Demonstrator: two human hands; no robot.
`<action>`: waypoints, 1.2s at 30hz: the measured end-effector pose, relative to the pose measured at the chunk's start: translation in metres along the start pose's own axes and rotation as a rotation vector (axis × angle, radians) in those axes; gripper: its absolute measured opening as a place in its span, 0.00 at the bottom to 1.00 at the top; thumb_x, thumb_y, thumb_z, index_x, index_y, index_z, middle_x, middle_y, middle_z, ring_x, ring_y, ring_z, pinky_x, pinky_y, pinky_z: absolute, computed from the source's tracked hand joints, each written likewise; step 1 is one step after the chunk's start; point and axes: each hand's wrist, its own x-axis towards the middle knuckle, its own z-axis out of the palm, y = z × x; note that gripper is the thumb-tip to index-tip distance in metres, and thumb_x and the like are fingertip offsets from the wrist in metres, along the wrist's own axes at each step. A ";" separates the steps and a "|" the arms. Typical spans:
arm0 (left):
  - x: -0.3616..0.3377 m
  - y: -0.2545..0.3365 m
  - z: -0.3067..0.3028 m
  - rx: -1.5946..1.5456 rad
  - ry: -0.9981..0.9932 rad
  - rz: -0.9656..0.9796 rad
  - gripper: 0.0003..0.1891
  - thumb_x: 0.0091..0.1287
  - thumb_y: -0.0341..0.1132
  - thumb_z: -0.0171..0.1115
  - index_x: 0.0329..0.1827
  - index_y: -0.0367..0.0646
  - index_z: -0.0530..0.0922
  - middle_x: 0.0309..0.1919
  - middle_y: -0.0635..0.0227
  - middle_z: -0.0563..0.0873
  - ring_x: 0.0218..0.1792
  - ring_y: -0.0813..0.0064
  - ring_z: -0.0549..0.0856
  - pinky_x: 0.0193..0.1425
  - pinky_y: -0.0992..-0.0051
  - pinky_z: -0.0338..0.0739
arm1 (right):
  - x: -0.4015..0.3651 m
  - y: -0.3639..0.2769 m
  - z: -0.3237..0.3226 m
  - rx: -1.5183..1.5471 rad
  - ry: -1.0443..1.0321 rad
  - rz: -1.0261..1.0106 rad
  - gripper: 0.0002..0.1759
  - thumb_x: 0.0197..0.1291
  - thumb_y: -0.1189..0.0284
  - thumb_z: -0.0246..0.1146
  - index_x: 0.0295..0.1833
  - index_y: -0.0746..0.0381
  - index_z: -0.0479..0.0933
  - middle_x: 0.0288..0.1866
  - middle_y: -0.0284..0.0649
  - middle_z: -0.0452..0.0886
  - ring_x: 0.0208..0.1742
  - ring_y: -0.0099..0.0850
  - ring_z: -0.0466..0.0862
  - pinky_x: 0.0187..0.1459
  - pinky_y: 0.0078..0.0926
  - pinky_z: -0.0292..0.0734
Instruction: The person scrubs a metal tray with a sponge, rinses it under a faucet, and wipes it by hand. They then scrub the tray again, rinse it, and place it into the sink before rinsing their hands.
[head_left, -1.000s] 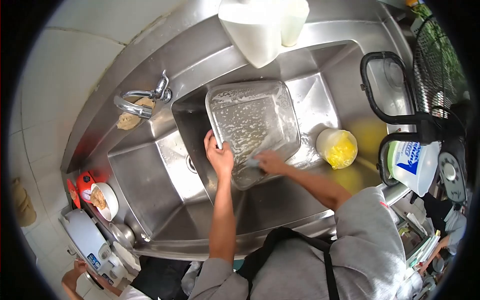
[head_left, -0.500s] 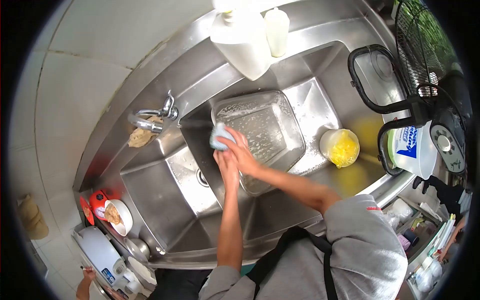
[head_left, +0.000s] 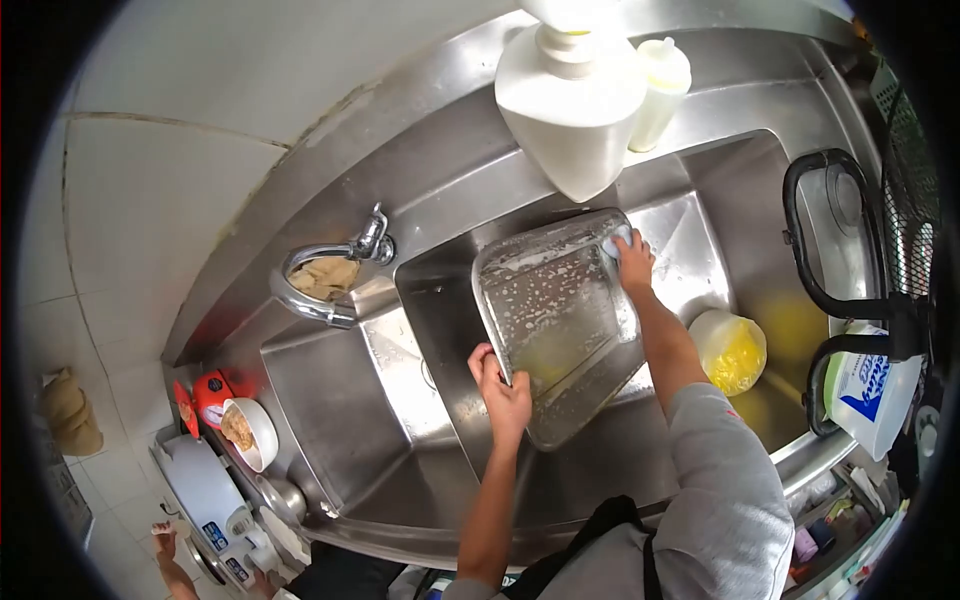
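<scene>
A clear rectangular tray with soap suds on it is tilted in the right sink basin. My left hand grips its left rim, fingers closed over the edge. At the tray's upper right corner my right hand presses a pale blue sponge against the inside; the fingers partly cover the sponge. Right of the tray stands a round container with yellow contents under plastic.
Behind the basin stand a large white pump bottle and a smaller bottle. A faucet is at the left basin. A white bowl, a black-framed fan and a white tub flank the sink. Another person's hand shows lower left.
My hands have parted: the left has taken hold of the tray's rim, and the right has carried the sponge to the upper right corner. The tray is now tilted. The view has shifted.
</scene>
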 end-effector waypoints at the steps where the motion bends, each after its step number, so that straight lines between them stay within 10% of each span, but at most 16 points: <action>1: 0.000 -0.001 0.004 -0.019 0.051 0.006 0.09 0.45 0.21 0.51 0.32 0.32 0.70 0.45 0.55 0.68 0.48 0.65 0.69 0.48 0.75 0.65 | -0.018 0.009 0.000 0.007 -0.054 0.086 0.24 0.53 0.75 0.53 0.56 0.43 0.64 0.59 0.44 0.61 0.55 0.46 0.68 0.52 0.49 0.62; 9: -0.002 -0.008 0.012 -0.156 0.189 0.021 0.06 0.50 0.22 0.55 0.23 0.37 0.66 0.43 0.60 0.69 0.37 0.73 0.70 0.44 0.79 0.63 | -0.156 0.041 -0.023 -0.131 -0.767 0.375 0.29 0.57 0.61 0.48 0.64 0.55 0.56 0.56 0.56 0.66 0.54 0.52 0.72 0.55 0.46 0.64; 12: -0.007 -0.011 0.008 -0.253 0.175 -0.037 0.11 0.62 0.34 0.55 0.25 0.39 0.69 0.41 0.64 0.70 0.30 0.82 0.66 0.37 0.82 0.62 | -0.156 -0.011 -0.088 -0.140 -0.942 -0.240 0.27 0.55 0.59 0.50 0.61 0.54 0.62 0.58 0.50 0.68 0.55 0.42 0.73 0.54 0.38 0.69; 16: -0.033 0.003 -0.001 -0.475 -0.246 -0.108 0.31 0.68 0.57 0.29 0.53 0.35 0.65 0.50 0.62 0.69 0.48 0.71 0.69 0.55 0.75 0.59 | -0.141 -0.153 -0.199 1.007 -0.523 0.023 0.31 0.55 0.53 0.52 0.62 0.56 0.60 0.56 0.55 0.69 0.59 0.48 0.68 0.57 0.37 0.63; 19: -0.044 0.007 0.012 -0.551 -0.241 -0.278 0.40 0.65 0.64 0.22 0.65 0.34 0.51 0.64 0.60 0.57 0.67 0.70 0.53 0.69 0.70 0.37 | -0.148 -0.183 -0.237 0.680 -0.335 -0.093 0.31 0.55 0.56 0.56 0.62 0.58 0.59 0.54 0.59 0.70 0.59 0.48 0.69 0.56 0.36 0.64; 24: -0.077 -0.010 0.021 -0.804 -0.566 -0.165 0.31 0.67 0.61 0.30 0.52 0.38 0.62 0.48 0.66 0.68 0.43 0.77 0.72 0.54 0.73 0.62 | -0.191 -0.123 -0.231 0.651 -0.459 -0.111 0.31 0.52 0.63 0.57 0.62 0.57 0.58 0.51 0.58 0.72 0.54 0.50 0.72 0.53 0.37 0.68; 30: -0.106 0.001 0.031 -0.970 -0.564 -0.158 0.32 0.68 0.58 0.29 0.54 0.37 0.64 0.48 0.67 0.68 0.55 0.76 0.67 0.64 0.72 0.49 | -0.214 -0.098 -0.255 0.501 -0.452 -0.289 0.34 0.50 0.67 0.58 0.64 0.56 0.57 0.51 0.53 0.74 0.54 0.48 0.73 0.53 0.36 0.68; 34: -0.085 -0.012 0.030 -0.873 -0.625 -0.119 0.20 0.69 0.47 0.38 0.48 0.39 0.68 0.46 0.69 0.72 0.56 0.75 0.68 0.61 0.75 0.57 | -0.234 -0.084 -0.270 0.132 -0.498 -0.233 0.33 0.43 0.70 0.60 0.59 0.53 0.61 0.43 0.52 0.77 0.46 0.49 0.77 0.47 0.40 0.71; 36: -0.076 0.004 0.016 -0.206 -0.587 0.266 0.09 0.57 0.39 0.54 0.33 0.45 0.80 0.44 0.62 0.71 0.52 0.66 0.69 0.57 0.69 0.59 | -0.245 -0.077 -0.259 0.064 -0.346 -0.315 0.33 0.40 0.69 0.62 0.57 0.53 0.62 0.37 0.50 0.79 0.41 0.47 0.78 0.42 0.43 0.72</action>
